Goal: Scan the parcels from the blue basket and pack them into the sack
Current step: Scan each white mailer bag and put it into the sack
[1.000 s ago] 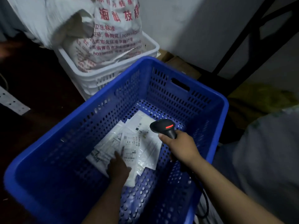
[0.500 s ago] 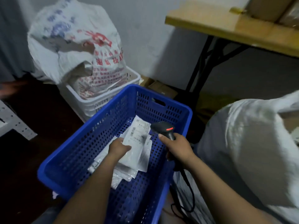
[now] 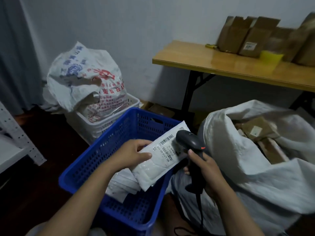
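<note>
The left hand holds a white parcel above the blue basket. Its fingers are curled round the parcel's left edge, the thumb on top and the others along the far side. The parcel lies tilted, label up with its barcodes showing, and its far end reaches over the basket's right rim.

Just right of those fingers, the right hand grips a black scanner by the handle, with its fingers wrapped closely round it. The scanner's head sits over the right part of the label — whether it touches the label I cannot tell. A small red light glows on its body, and a dark cable hangs from the handle.

Below the left fingers, more white parcels lie loose in the bottom of the basket. To the right of the right fingers stands the white sack, its mouth open, and brown packages show inside.

Beyond the left fingers, a white basket sits just behind the blue one and carries a printed bag. Far to their left stands a perforated metal shelf post. Farthest off, beyond the right fingers, a wooden desk stands against the wall — cardboard boxes and a yellow object rest on it.
</note>
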